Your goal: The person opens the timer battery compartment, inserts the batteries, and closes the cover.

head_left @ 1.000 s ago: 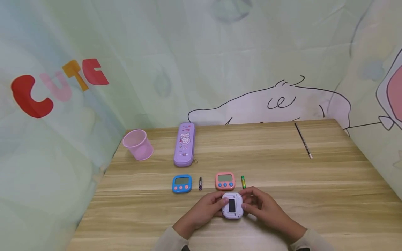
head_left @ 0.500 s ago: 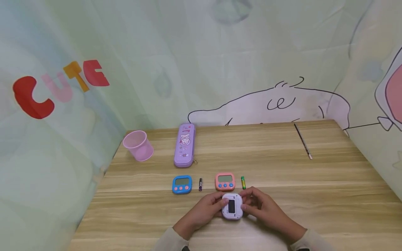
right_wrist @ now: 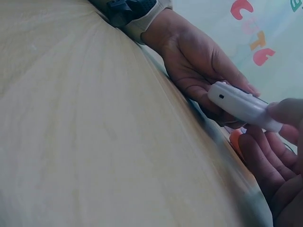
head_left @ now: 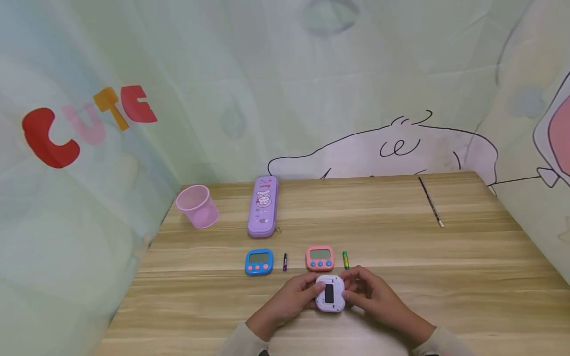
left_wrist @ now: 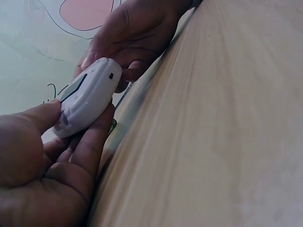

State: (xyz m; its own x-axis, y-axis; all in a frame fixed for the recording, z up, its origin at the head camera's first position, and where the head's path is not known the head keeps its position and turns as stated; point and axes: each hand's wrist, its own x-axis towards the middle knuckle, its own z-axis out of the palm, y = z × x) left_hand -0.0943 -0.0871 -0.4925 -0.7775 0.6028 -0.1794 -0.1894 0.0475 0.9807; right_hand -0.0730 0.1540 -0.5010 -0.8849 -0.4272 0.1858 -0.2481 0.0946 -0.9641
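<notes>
Between both hands is a white digital timer [head_left: 337,296], its back turned up, with a black rectangle in the middle. My left hand [head_left: 291,299] grips its left side, thumb on the back and fingers beneath. On the other side my right hand [head_left: 378,299] pinches the right edge between thumb and fingers. The left wrist view shows the timer's rounded white side [left_wrist: 92,101] tilted and held above the wood. Just beyond the hands lie a pink timer [head_left: 320,258] and a green battery [head_left: 346,260].
To the left on the wooden table [head_left: 467,277] lie a blue timer [head_left: 259,262] and a dark battery [head_left: 285,262]. Farther back are a pink cup [head_left: 200,210], a purple pencil case [head_left: 263,207] and a pencil [head_left: 430,201]. A printed curtain [head_left: 249,89] stands behind the table.
</notes>
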